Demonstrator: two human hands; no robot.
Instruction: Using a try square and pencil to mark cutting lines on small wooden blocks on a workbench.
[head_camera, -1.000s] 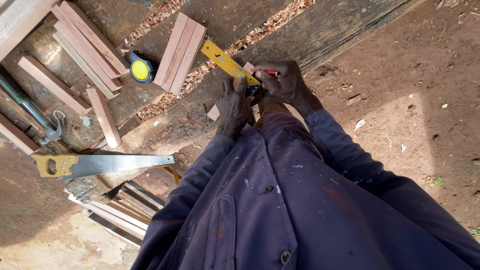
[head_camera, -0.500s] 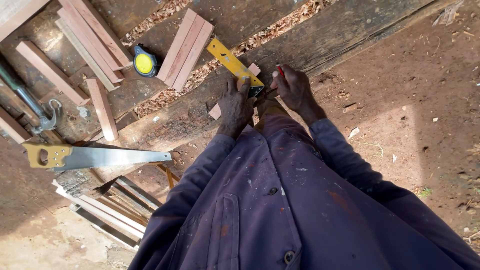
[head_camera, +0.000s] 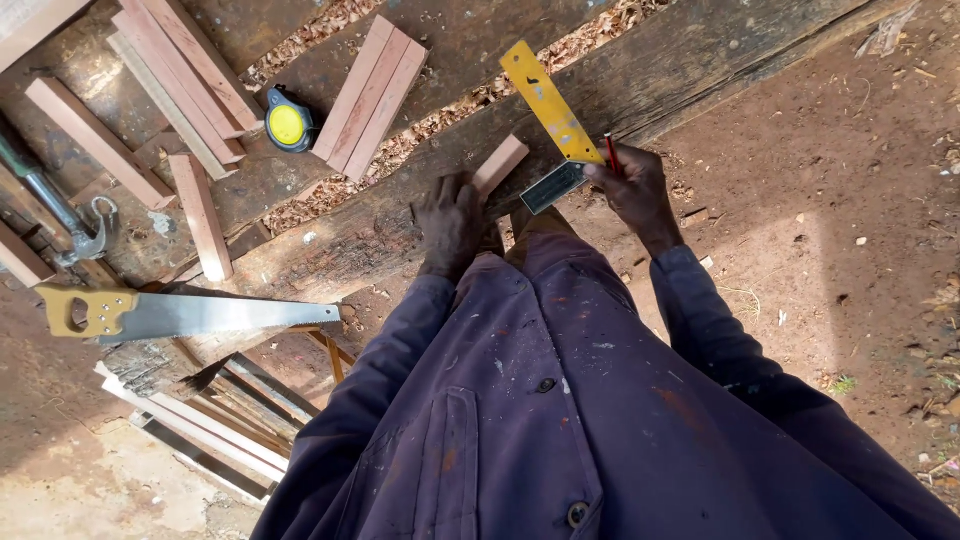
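The left hand (head_camera: 452, 222) lies palm down on a weathered workbench (head_camera: 690, 50), fingers spread a little and pressed onto the near end of a small wooden block (head_camera: 500, 165). The block's long axis runs diagonally, from the fingers at its lower left end up toward the upper right, where its free end stops just short of a yellow try square (head_camera: 552, 108). The right hand (head_camera: 632, 190) is curled closed around a red pencil (head_camera: 610, 153), whose tip pokes up above the knuckles, and it also grips the lower end of the square at its dark metal stock (head_camera: 553, 187). The square's yellow blade slants the other way, from the hand up and to the left, so block and blade form a shallow V opening away from the person. Both sit at the near edge of the bench, right in front of the person's dark blue shirt. Farther left on the bench lie three reddish strips (head_camera: 370, 95) side by side, parallel to the block, with a yellow tape measure (head_camera: 287, 124) just beside them and more cut strips (head_camera: 180, 80) beyond. A handsaw (head_camera: 190, 315) with a yellow handle rests at the bench's left end, blade pointing right. Sawdust fills the gaps between the planks.
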